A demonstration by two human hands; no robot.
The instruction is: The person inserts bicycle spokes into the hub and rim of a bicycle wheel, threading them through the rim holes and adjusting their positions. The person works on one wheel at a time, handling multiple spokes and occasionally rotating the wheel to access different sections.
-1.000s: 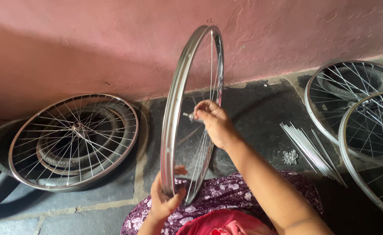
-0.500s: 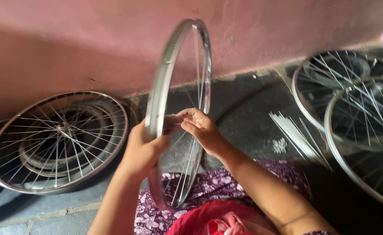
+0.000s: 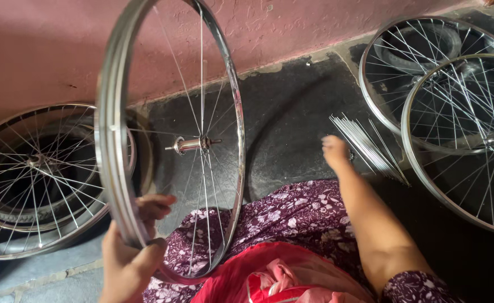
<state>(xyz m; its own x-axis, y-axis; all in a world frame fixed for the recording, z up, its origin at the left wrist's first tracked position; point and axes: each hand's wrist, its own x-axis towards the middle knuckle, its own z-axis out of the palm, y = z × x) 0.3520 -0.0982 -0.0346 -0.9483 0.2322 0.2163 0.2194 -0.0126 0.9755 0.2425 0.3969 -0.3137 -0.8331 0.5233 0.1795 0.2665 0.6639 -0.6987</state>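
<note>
Head view, looking down at a person seated on a dark stone floor beside a pink plastered wall.

Centre left of the frame: a bicycle wheel rim, bright metal, stands upright and nearly edge-on to the camera. Thin spokes run from its rim to a metal hub with axle at its centre.

Lower left: the left hand grips the lower part of the rim, with the fingers curled round the far side and the thumb on the near side, closed on the metal.

Centre right: the right hand is stretched out away from the wheel, its fingertips at the near end of a bundle of loose spokes lying on the floor. Whether it pinches a spoke cannot be told; the fingers are seen from behind.

Left edge: a finished spoked wheel lies flat over a black tyre. Right side: two more spoked wheels lie overlapping, just beside the bundle. Bottom centre: the person's lap, in purple flowered cloth with red cloth over it.
</note>
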